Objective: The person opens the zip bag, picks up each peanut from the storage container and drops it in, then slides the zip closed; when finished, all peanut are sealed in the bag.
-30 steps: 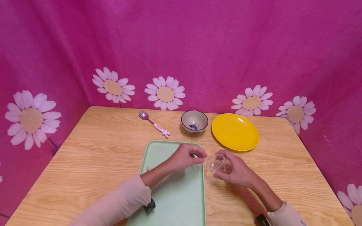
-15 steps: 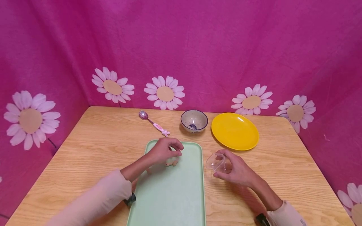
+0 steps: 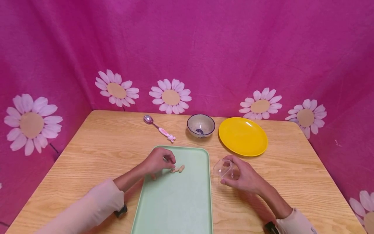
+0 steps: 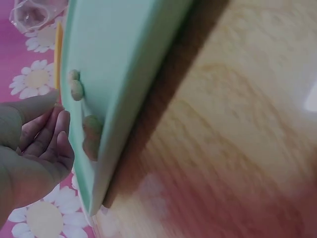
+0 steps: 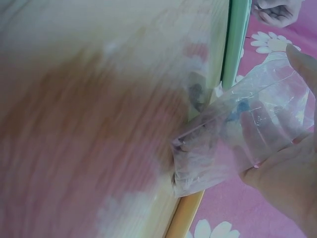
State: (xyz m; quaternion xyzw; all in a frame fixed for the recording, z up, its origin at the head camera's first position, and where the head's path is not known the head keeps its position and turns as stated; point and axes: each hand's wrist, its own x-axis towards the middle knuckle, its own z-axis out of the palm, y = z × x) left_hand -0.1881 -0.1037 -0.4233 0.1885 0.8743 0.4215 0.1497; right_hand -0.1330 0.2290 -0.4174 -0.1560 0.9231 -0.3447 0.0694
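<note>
Two pale peanuts (image 3: 178,169) lie close together in the upper left part of the green tray (image 3: 187,208). My left hand (image 3: 159,161) is just to their left, thumb and fingertips close together at the nearer peanut. I cannot tell whether it is pinched. Another peanut (image 4: 91,139) lies by the tray's left edge, below that hand. Beyond the tray's right edge, my right hand (image 3: 243,174) holds a clear plastic bag (image 3: 223,168), its mouth spread toward the tray. In the right wrist view the bag (image 5: 223,134) lies between thumb and fingers; its contents are unclear.
Behind the tray lie a spoon with a pink rabbit handle (image 3: 164,131), a blue-rimmed bowl (image 3: 201,125) and a yellow plate (image 3: 243,138). A pink flowered cloth (image 3: 204,48) hangs along the back and sides of the wooden table (image 3: 87,169).
My left hand has moved left from beside the bag's mouth, across the tray, then down to the peanuts, which have come into view. The right hand and bag have stayed still.
</note>
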